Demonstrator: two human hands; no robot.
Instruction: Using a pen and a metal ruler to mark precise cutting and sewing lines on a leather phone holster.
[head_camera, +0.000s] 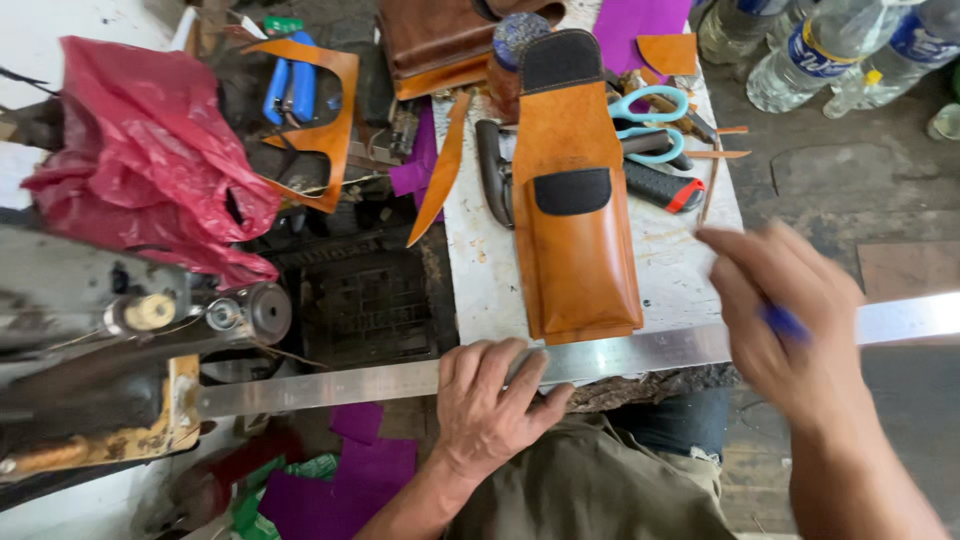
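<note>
At the upper left of the frame lies a red plastic bag (140, 150) above a sewing machine (110, 340). Lower centre, the left hand (490, 400) presses flat, fingers spread, on a long steel ruler (330, 385) crossing the white surface (480, 270). Just above it lies a tan leather pouch (575, 230). At right, the blurred right hand (790, 320) has its grip closed on a blue pen (783, 322), over the ruler.

My right hand (790, 320) is blurred and hides most of the blue pen (783, 322); the ruler (620, 357) passes under my left hand (490, 400).
</note>
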